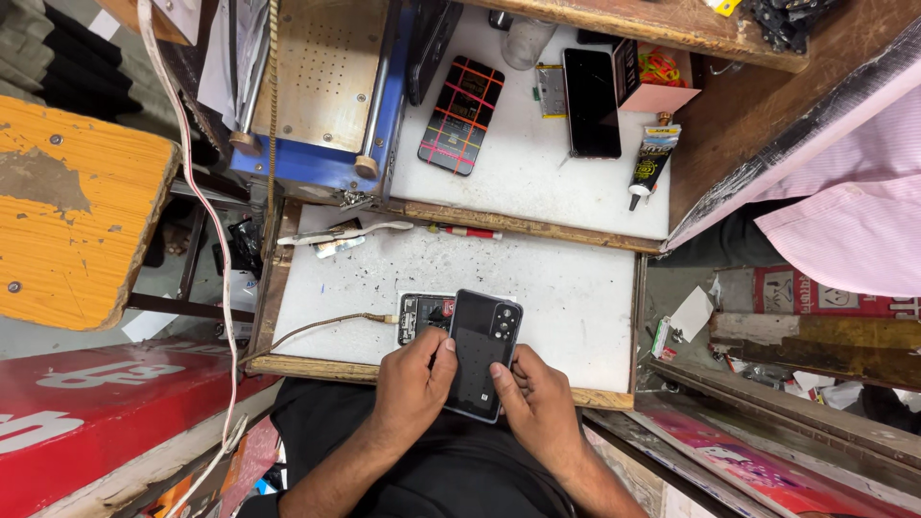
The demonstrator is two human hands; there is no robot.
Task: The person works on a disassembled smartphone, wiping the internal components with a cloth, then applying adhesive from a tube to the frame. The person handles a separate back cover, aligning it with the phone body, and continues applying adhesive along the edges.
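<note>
Both hands grip one dark phone back cover (483, 353): left hand (413, 384) at its 9 o'clock edge, right hand (537, 398) at 4 o'clock. One opened phone (424, 315) lies beneath, cable (317, 329) attached. Two more phones (462, 115) rest at 12 o'clock.

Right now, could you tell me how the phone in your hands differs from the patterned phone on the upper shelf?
The dark phone has a plain glossy grey-black back; the patterned phone shows a bright grid of lines. The dark phone is gripped by the left hand and right hand; the patterned phone lies untouched. Both lie back-up, tilted alike.
</note>
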